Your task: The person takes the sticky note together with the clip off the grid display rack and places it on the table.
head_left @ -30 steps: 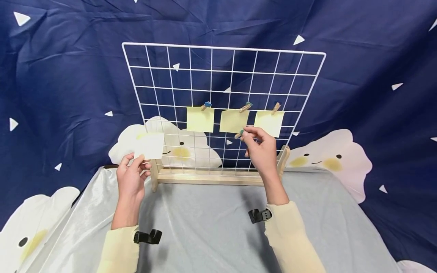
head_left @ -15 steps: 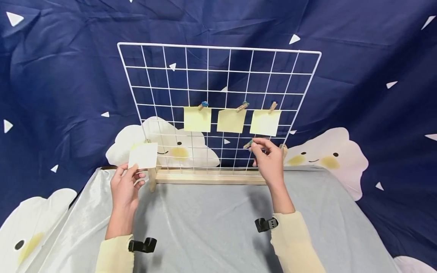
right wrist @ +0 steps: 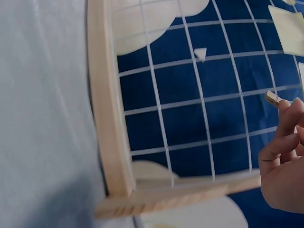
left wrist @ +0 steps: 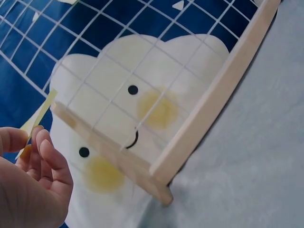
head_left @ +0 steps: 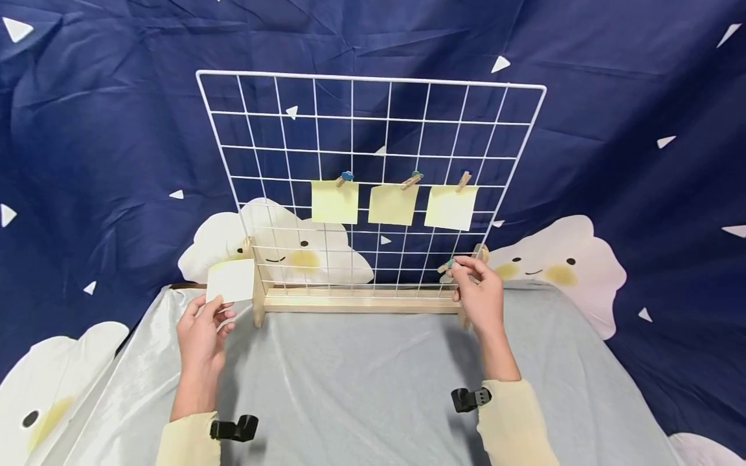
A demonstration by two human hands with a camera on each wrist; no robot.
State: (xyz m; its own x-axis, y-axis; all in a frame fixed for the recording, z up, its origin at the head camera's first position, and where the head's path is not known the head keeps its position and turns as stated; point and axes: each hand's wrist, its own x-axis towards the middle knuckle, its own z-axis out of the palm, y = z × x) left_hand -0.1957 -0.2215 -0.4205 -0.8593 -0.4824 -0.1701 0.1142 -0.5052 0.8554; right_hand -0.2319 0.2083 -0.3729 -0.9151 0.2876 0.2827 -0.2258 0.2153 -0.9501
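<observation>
My left hand (head_left: 201, 333) pinches a pale sticky note (head_left: 230, 281) by its lower edge, left of the wire grid's wooden foot. Seen edge-on in the left wrist view, the note (left wrist: 39, 114) stands up from the fingertips. Between thumb and finger, my right hand (head_left: 480, 294) holds a small wooden clothespin (head_left: 445, 267) with a green end, in front of the grid's lower right part. The clothespin's tip (right wrist: 272, 98) juts out past the fingers in the right wrist view. Three yellow notes hang in a row on the white wire grid (head_left: 373, 118), each under a clothespin.
The grid stands upright in a wooden base (head_left: 361, 301) on a table with a grey cloth (head_left: 350, 382). Behind it hangs a dark blue curtain (head_left: 116, 129) with white clouds and triangles. The clipped notes (head_left: 335, 202) sit at mid-height on the grid.
Both hands have come down and moved apart, the left with its note going left, the right with its clothespin going right. The three hung notes stay on the grid. The head view has shifted slightly.
</observation>
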